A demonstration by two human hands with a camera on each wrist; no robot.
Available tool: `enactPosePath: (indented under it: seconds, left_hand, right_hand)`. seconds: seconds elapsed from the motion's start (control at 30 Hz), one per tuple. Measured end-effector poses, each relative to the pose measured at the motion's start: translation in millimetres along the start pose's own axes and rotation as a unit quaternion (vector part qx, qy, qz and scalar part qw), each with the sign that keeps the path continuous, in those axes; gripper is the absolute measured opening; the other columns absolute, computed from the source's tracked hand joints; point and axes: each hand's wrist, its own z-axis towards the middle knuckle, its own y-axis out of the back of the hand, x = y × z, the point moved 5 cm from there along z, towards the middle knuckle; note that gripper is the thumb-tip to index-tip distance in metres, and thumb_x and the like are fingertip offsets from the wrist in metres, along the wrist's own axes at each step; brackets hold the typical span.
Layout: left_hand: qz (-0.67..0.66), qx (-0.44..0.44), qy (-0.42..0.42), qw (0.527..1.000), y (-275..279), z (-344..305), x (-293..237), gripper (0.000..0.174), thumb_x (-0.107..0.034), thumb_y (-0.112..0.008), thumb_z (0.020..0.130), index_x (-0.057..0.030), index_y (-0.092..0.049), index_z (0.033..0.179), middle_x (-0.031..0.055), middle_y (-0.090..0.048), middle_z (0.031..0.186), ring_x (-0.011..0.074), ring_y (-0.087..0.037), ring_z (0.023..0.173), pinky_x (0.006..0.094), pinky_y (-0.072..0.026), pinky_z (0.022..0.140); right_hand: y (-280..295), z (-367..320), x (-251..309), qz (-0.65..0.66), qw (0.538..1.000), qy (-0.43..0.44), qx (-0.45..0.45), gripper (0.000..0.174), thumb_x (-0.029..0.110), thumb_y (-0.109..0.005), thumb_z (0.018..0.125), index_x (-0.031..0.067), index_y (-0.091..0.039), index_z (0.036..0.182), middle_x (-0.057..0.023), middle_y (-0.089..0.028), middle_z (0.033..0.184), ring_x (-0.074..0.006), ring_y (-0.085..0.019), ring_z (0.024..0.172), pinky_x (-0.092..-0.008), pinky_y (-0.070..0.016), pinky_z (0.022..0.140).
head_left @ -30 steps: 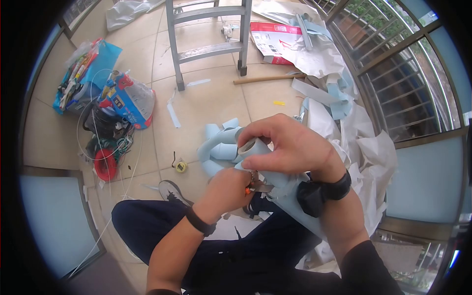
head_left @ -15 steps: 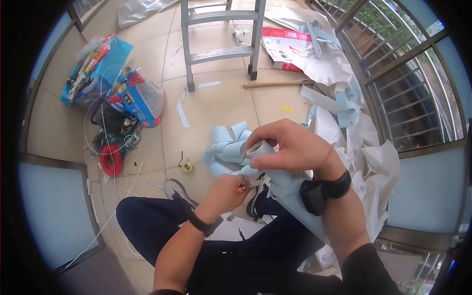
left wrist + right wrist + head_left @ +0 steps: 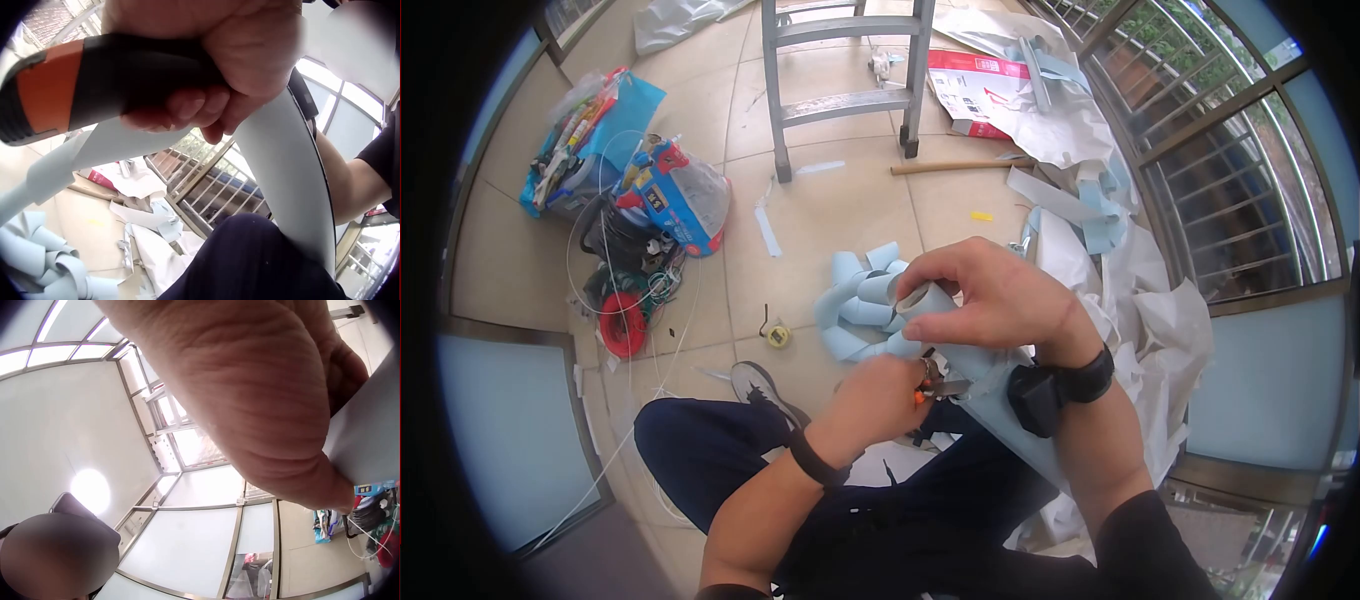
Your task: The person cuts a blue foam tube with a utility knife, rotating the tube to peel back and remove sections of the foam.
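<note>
My left hand [image 3: 885,398] grips a knife by its black and orange handle [image 3: 50,90]. In the head view its grey blade [image 3: 950,387] reaches the side of a pale blue roll [image 3: 985,362]. Fingers and thumb of my right hand [image 3: 1005,300] curl round the roll's upper end, where the hollow core shows. The roll slants down toward my lap, partly hidden by my right wrist. Just beyond the left hand, coiled pale blue strips [image 3: 845,310] lie heaped on the floor. The right wrist view shows the right palm [image 3: 250,406] against the roll's smooth side [image 3: 369,431].
A stepladder [image 3: 850,105] stands ahead. Bags of tools [image 3: 685,205] and a red coil [image 3: 622,325] sit at the left, with a tape measure [image 3: 777,335] nearer. Crumpled white sheeting [image 3: 1145,300] lines the right side below the railing. A brown stick [image 3: 960,167] lies beyond.
The left hand has drawn back a little with the knife, then moved right again, bringing the blade back to the roll. The right hand keeps its hold. The head view has shifted slightly.
</note>
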Motion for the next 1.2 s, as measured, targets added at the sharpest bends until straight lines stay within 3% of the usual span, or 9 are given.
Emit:
enactPosePath:
  seconds: [0.1, 0.17, 0.2, 0.3, 0.4, 0.5, 0.83, 0.97, 1.2]
  left_hand:
    - [0.028, -0.024, -0.002, 0.999, -26, 10, 45, 0.016, -0.018, -0.068, 0.089, -0.0025, -0.072, 0.094, 0.0200, -0.069, 0.076, 0.0414, -0.069, 0.076, 0.0488, -0.0544, 0.069]
    - [0.092, -0.018, 0.069, 0.993, -56, 8, 100, 0.020, -0.022, -0.070, 0.090, -0.0028, -0.072, 0.093, 0.0221, -0.070, 0.080, 0.0433, -0.068, 0.080, 0.0510, -0.0539, 0.071]
    - [0.066, -0.042, 0.072, 0.994, -56, 3, 102, 0.024, -0.026, -0.072, 0.091, -0.0028, -0.072, 0.092, 0.0238, -0.069, 0.081, 0.0452, -0.068, 0.080, 0.0524, -0.0536, 0.071]
    - [0.064, -0.044, 0.115, 0.990, -30, -5, 72, 0.026, -0.026, -0.071, 0.092, -0.0004, -0.071, 0.089, 0.0245, -0.068, 0.078, 0.0450, -0.068, 0.078, 0.0508, -0.0530, 0.069]
    - [-0.020, -0.063, 0.114, 0.991, 7, -15, 21, 0.027, -0.025, -0.070, 0.094, 0.0012, -0.071, 0.088, 0.0252, -0.066, 0.075, 0.0452, -0.067, 0.075, 0.0482, -0.0517, 0.067]
    - [-0.016, -0.034, 0.124, 0.992, 25, -21, -20, 0.030, -0.025, -0.069, 0.094, 0.0036, -0.069, 0.085, 0.0253, -0.065, 0.072, 0.0456, -0.065, 0.072, 0.0466, -0.0500, 0.064]
    - [0.010, 0.025, 0.115, 0.993, 36, -23, -43, 0.028, -0.024, -0.066, 0.096, 0.0020, -0.066, 0.087, 0.0251, -0.066, 0.073, 0.0458, -0.066, 0.073, 0.0514, -0.0515, 0.068]
    - [0.022, 0.040, 0.128, 0.991, 35, -20, -43, 0.027, -0.024, -0.064, 0.096, 0.0022, -0.067, 0.089, 0.0264, -0.066, 0.074, 0.0470, -0.066, 0.074, 0.0531, -0.0521, 0.070]
    - [0.045, 0.055, 0.152, 0.986, 15, -15, -21, 0.025, -0.021, -0.064, 0.094, 0.0026, -0.069, 0.088, 0.0280, -0.068, 0.079, 0.0481, -0.067, 0.080, 0.0530, -0.0535, 0.075]
  right_hand:
    - [2, -6, 10, -0.004, 0.999, 0.032, 0.005, 0.036, 0.024, -0.082, 0.080, 0.0011, -0.073, 0.106, -0.0122, -0.074, 0.095, -0.0201, -0.068, 0.085, -0.0314, -0.0528, 0.079]
    - [5, -8, 15, -0.003, 0.997, 0.069, 0.020, 0.036, 0.024, -0.082, 0.079, 0.0013, -0.073, 0.106, -0.0126, -0.074, 0.095, -0.0212, -0.068, 0.084, -0.0314, -0.0526, 0.078]
    - [11, -8, 13, -0.002, 0.997, 0.071, -0.011, 0.036, 0.024, -0.082, 0.079, 0.0013, -0.073, 0.106, -0.0117, -0.074, 0.094, -0.0202, -0.067, 0.083, -0.0309, -0.0518, 0.077]
    - [17, -8, -1, 0.026, 0.999, -0.020, -0.041, 0.035, 0.023, -0.081, 0.080, 0.0005, -0.073, 0.106, -0.0084, -0.069, 0.084, -0.0142, -0.059, 0.076, -0.0283, -0.0487, 0.072]
    - [10, -2, -9, 0.053, 0.998, 0.014, -0.035, 0.036, 0.024, -0.081, 0.080, 0.0001, -0.073, 0.105, -0.0089, -0.068, 0.083, -0.0140, -0.059, 0.075, -0.0284, -0.0485, 0.070]
    - [6, 1, -7, 0.024, 0.999, 0.016, -0.031, 0.037, 0.026, -0.081, 0.080, -0.0004, -0.072, 0.105, -0.0091, -0.068, 0.082, -0.0143, -0.059, 0.074, -0.0289, -0.0489, 0.069]
    - [-1, 11, -5, -0.023, 0.998, 0.012, -0.050, 0.041, 0.030, -0.080, 0.078, -0.0013, -0.073, 0.104, -0.0166, -0.068, 0.079, -0.0232, -0.066, 0.072, -0.0334, -0.0530, 0.071]
    - [-3, 14, -7, -0.045, 0.997, 0.003, -0.056, 0.042, 0.030, -0.080, 0.077, -0.0017, -0.073, 0.103, -0.0198, -0.068, 0.080, -0.0293, -0.068, 0.073, -0.0361, -0.0538, 0.072]
    - [-7, 17, -19, -0.069, 0.995, 0.005, -0.069, 0.039, 0.029, -0.078, 0.077, -0.0019, -0.073, 0.101, -0.0222, -0.069, 0.082, -0.0331, -0.068, 0.075, -0.0379, -0.0542, 0.074]
